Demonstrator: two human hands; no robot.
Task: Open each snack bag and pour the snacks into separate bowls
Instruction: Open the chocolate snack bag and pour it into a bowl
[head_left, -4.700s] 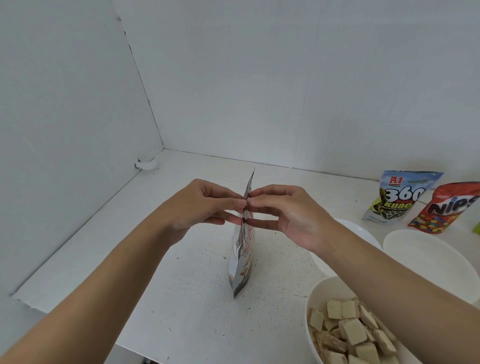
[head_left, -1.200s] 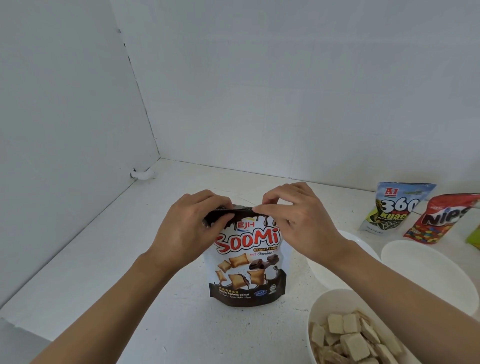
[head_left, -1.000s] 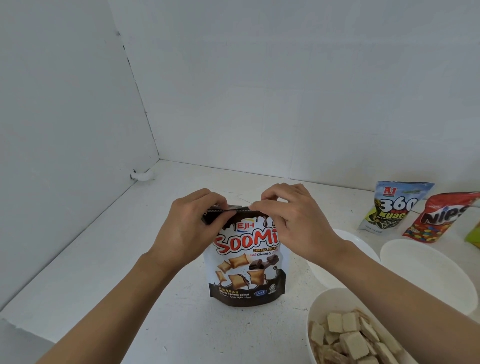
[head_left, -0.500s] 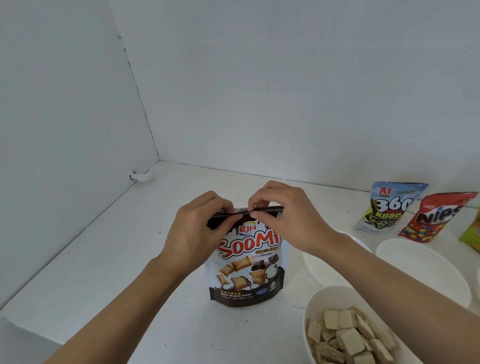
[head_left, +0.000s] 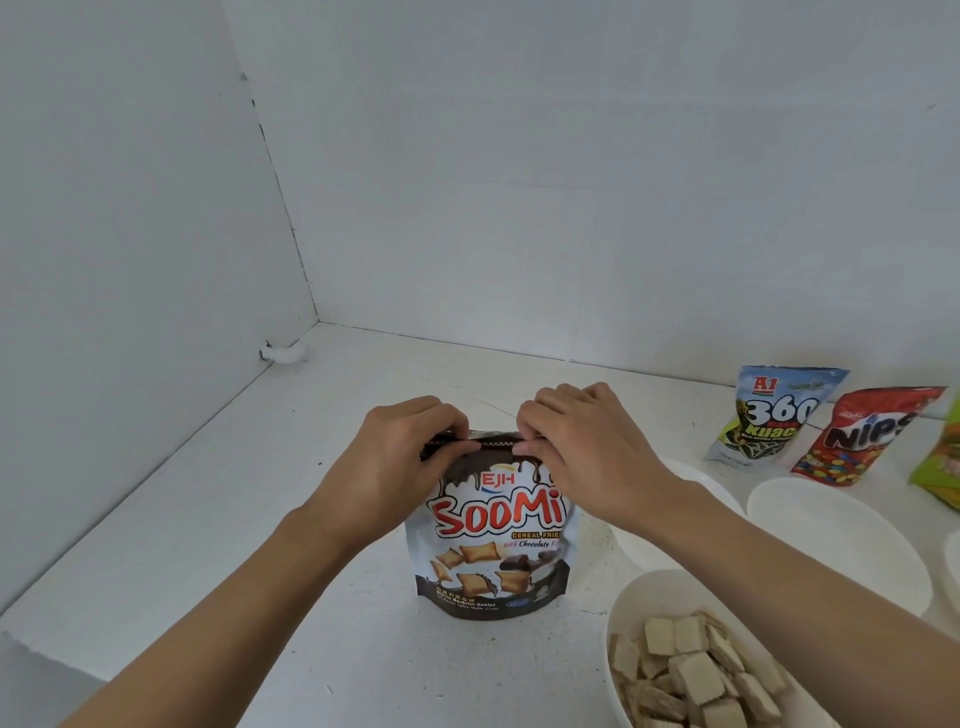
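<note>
soomi bag (head_left: 493, 545) centre | wafer bowl (head_left: 649, 592) front-right | nips bag (head_left: 862, 441) rear-right

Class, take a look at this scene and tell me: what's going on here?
A person pinches the top edge of the upright Soomi bag with the left hand and right hand, seemingly to open it. A bowl at the near right already holds wafer pieces. The 360 bag and Nips bag stand at the far right.

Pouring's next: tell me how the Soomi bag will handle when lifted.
Likely floppy: the Soomi bag is thin film, pinched at its top by the left hand and right hand. Standing upright on its base, it may tip if pushed.
</note>
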